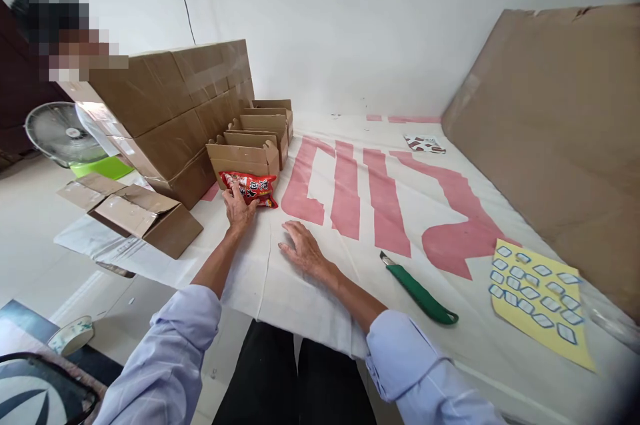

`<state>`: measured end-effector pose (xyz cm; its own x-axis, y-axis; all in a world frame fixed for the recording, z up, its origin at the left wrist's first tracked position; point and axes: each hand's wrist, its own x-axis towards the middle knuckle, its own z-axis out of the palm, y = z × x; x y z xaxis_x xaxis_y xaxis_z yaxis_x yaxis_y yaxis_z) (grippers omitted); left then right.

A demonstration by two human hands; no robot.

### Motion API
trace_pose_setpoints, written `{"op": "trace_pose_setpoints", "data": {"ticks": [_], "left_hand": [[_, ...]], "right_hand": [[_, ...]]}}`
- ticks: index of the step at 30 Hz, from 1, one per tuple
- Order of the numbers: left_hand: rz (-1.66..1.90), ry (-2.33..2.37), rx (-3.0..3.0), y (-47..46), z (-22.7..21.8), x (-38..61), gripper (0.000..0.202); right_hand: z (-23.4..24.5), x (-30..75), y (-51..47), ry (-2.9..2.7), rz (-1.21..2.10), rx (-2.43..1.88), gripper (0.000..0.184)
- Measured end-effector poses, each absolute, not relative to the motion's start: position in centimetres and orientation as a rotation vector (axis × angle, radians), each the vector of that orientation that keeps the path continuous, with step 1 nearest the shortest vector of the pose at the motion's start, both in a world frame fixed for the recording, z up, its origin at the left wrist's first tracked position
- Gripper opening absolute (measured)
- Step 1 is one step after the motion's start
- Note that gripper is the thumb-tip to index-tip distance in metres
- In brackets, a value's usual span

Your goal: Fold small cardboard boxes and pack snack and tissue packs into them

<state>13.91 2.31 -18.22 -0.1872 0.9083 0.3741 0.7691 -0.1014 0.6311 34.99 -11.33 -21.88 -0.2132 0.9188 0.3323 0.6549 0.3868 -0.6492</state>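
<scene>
A shiny red snack packet (257, 186) with dark and white print lies on the white-covered table, right in front of the nearest open carton (243, 160). My left hand (240, 210) is on the packet, its fingers and thumb gripping the near side. To the right, my right hand (304, 249) rests low over the cloth with fingers stretched out and nothing in them. Behind the nearest carton stand several more small open cardboard cartons (263, 123) in a row.
Stacked large cardboard boxes (170, 95) rise at the left, with a smaller box (150, 215) before them. A green utility knife (417, 291), blade showing, lies right of my right hand, beside a yellow label sheet (540, 308). A big cardboard panel (560, 125) leans right. A person's head is far left.
</scene>
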Motion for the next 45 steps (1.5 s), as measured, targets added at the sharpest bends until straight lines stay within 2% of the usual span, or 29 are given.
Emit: {"op": "trace_pose_setpoints", "data": {"ticks": [8,26,34,37,41,45], "left_hand": [[1.093,1.984,1.907,6.1,-17.0,14.8,0.091],[0.846,2.007,1.857,13.2,-15.0,17.8,0.09],[0.779,1.842,1.944,9.3,-12.8,16.0,0.082],[0.833,1.685,2.082,6.7,-12.6,15.5,0.073],[0.873,1.51,2.194,1.8,-13.4,14.5,0.056],[0.889,1.356,2.272,-4.5,-14.4,12.1,0.048]], "right_hand": [[-21.8,34.6,-11.9,-1.976,0.43,-1.362,0.04],[-21.7,34.3,-12.6,-2.051,0.352,-1.379,0.026],[-20.7,34.2,-13.3,-2.08,0.383,-1.4,0.031],[-19.9,35.2,-16.2,-2.069,0.336,-1.397,0.033],[-19.0,39.5,-21.5,-1.952,0.093,-1.498,0.036],[-19.4,46.1,-26.3,-1.817,-0.227,-1.702,0.032]]}}
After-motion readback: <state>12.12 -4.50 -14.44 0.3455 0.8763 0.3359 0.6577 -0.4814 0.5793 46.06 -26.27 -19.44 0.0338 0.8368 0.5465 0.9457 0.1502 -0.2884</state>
